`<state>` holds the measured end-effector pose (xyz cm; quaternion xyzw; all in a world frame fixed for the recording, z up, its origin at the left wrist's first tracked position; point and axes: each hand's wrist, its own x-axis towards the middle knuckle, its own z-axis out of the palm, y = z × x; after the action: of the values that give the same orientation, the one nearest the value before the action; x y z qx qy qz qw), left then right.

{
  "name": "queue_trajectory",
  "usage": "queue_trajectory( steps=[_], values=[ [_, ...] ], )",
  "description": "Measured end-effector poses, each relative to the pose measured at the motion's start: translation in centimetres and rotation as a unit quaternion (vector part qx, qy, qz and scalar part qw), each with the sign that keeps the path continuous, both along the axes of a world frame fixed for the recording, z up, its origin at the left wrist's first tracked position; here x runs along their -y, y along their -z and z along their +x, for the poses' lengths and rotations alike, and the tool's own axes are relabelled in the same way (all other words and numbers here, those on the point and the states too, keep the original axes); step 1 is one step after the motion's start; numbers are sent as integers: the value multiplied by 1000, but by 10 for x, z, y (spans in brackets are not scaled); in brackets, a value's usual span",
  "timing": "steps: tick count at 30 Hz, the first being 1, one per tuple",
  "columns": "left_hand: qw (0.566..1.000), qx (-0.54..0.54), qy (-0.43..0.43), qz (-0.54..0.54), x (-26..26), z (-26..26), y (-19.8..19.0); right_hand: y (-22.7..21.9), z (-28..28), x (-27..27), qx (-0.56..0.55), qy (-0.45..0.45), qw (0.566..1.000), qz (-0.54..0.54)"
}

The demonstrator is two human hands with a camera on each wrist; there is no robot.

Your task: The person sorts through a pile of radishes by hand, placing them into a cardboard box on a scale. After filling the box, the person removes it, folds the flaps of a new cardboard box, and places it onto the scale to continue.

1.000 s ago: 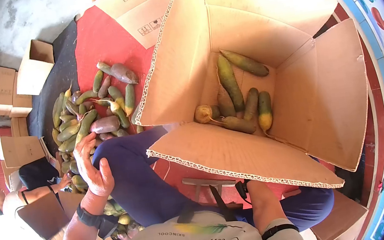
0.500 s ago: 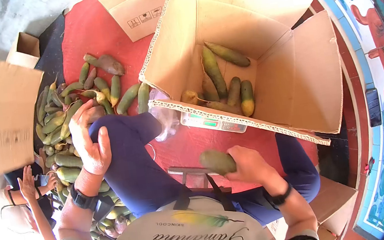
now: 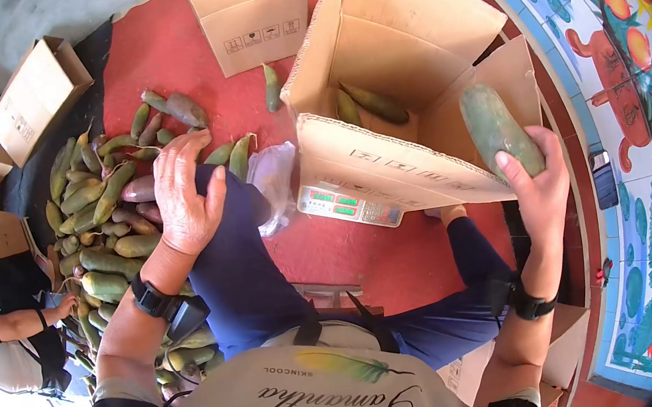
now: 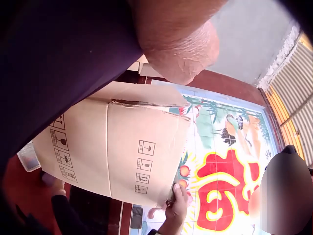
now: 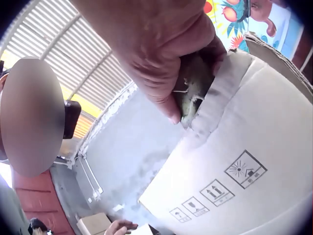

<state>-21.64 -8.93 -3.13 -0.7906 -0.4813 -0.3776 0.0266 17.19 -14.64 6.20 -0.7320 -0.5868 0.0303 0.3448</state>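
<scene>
A thick green radish (image 3: 499,129) is gripped at its lower end by my right hand (image 3: 541,181), at the right front rim of a large open cardboard box (image 3: 399,160). The right wrist view shows the fingers curled round the radish (image 5: 195,81) beside the box's edge. Inside the box lie green radishes (image 3: 379,104), partly hidden by the front flap. My left hand (image 3: 187,194) rests on my raised knee with its fingers extended, holding nothing. In the left wrist view my left hand is mostly out of frame; the right hand (image 4: 177,210) shows by the box.
The box stands on a digital scale (image 3: 343,204) with lit displays. A clear plastic bag (image 3: 273,182) lies beside it. To the left spreads a pile of green and purple radishes (image 3: 105,201) on red cloth. Cardboard boxes (image 3: 33,103) stand behind; another person's arm (image 3: 26,320) reaches in.
My right hand came out from below the box flap with a radish and rose up and right to the box's rim. My left hand has stayed at the knee. The head view has shifted.
</scene>
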Motion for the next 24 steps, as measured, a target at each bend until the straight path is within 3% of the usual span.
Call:
queue_trajectory(
  steps=[2, 4, 6, 12, 14, 16, 18, 20, 21, 24],
  values=[
    [1000, 3, -4, -5, 1, -1, -2, -1, 2, -12, -20, -13, 1000, -11],
    [1000, 11, -3, 0, 1, -3, -1, -2, 2, -22, 40, 35, 992, -111],
    [1000, 18, -5, 5, 2, -6, 0, 9, 10, -28, 87, 11, 990, -110],
    [999, 40, -23, -3, 6, -11, 4, 23, 7, -22, 80, 8, 994, 70],
    [999, 49, -19, 0, 7, -12, 3, 25, -10, -7, 69, 17, 995, 75],
    [997, 79, -15, 8, 6, -12, 6, 30, -18, 10, 196, -80, 969, 129],
    [994, 107, -15, 16, 8, -13, 7, 42, -23, 18, 238, -117, 954, 138],
    [992, 122, -33, 22, 14, -20, 7, 51, -27, 21, 241, -137, 951, 134],
    [988, 152, -24, 12, 13, -20, 19, 52, -26, 21, 300, -128, 937, 127],
    [985, 128, -81, -78, 25, -45, 47, 57, -18, 21, 370, -110, 916, 108]
  ],
)
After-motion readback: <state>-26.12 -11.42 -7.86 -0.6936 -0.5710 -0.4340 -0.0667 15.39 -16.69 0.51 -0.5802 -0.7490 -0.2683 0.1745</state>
